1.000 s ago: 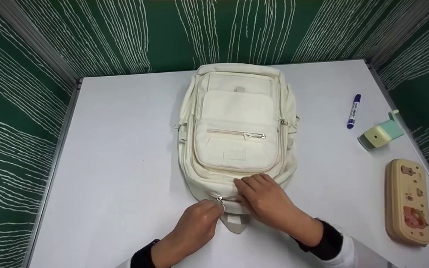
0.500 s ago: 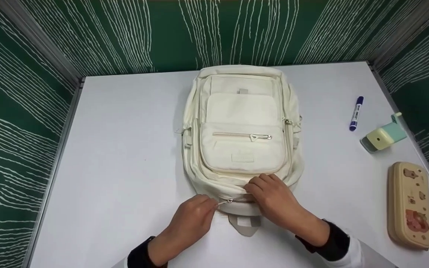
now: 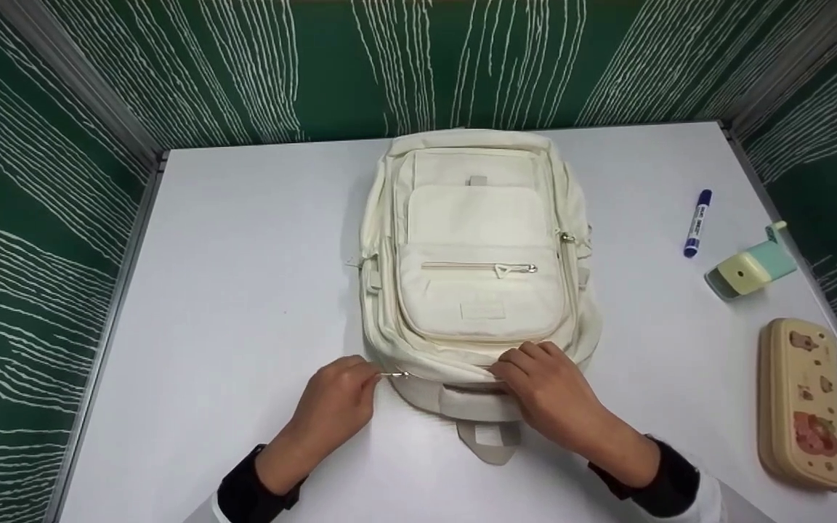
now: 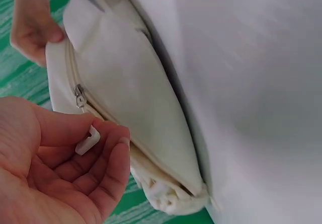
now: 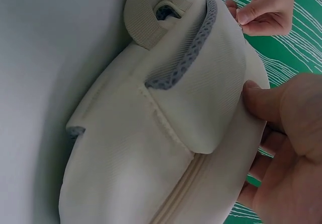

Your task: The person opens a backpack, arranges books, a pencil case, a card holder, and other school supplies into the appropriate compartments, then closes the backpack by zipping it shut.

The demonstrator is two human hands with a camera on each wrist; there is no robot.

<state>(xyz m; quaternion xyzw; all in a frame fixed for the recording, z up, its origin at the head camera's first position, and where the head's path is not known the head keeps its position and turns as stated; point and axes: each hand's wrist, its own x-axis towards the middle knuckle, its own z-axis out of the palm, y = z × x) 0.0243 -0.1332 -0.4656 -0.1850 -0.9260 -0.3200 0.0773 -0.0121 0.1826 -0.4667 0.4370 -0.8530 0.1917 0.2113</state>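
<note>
Cream zip-pull (image 4: 89, 143) in left fingers (image 4: 113, 176)

Wht. bench (image 3: 244, 290) carried cream backpack (image 3: 482, 218), approx. ctr., front side up. At R side lay blue/wht. marker (image 3: 697, 224), green/yel. sharpener (image 3: 756, 267) and beige pencil case (image 3: 805, 392), w/ gaps betw. them.

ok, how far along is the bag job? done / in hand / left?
Done: the backpack lies flat on the table, front side up. In hand: the left hand pinches a pull tab while the right hand holds the bag's near edge. Left, probably: the zip slider sits partway along its track; opening or closing isn't clear. Marker, sharpener and pencil case are outside the bag.
</note>
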